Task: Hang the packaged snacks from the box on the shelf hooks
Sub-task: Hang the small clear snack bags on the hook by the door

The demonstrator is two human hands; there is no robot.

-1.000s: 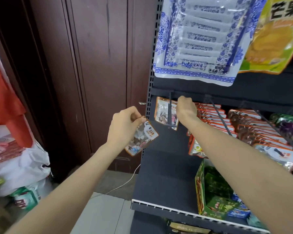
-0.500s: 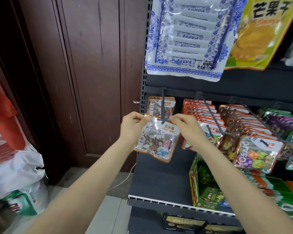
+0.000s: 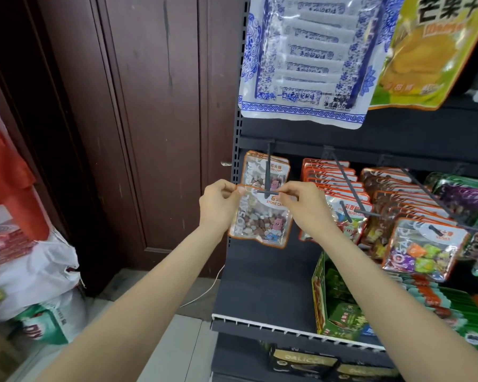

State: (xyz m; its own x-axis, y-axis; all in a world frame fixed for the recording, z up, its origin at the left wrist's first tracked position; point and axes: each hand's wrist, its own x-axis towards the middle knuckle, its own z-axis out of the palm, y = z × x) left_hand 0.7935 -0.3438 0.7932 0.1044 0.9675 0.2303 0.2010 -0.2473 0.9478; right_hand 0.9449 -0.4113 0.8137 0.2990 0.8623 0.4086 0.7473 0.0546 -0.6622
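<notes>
Holding a clear, orange-edged stone candy packet [image 3: 260,219] by its two top corners, the left hand [image 3: 218,204] pinches the left corner and the right hand [image 3: 305,205] pinches the right corner, the fingers of each clamped on the packet's upper edge. The packet hangs flat, facing the camera, at the front end of the leftmost shelf hook [image 3: 268,172]. The hook's crossbar tip lies across the packet's top centre; whether the hook has passed through the hang hole cannot be told. Further back on the same hook hangs another packet of the same kind [image 3: 271,168], against the dark shelf back panel [image 3: 260,277].

To the right, neighbouring hooks carry a row of orange-topped packets [image 3: 334,177] and, further right, a packet of coloured candies [image 3: 422,246]. Above, on the upper tier, hang a blue-and-white bag [image 3: 304,59] and a yellow-green mango bag [image 3: 431,51]. A green display carton [image 3: 340,299] stands on the lower shelf. To the left of the shelving stands a dark brown wooden door [image 3: 149,119], with white sacks [image 3: 31,271] on the floor beside it.
</notes>
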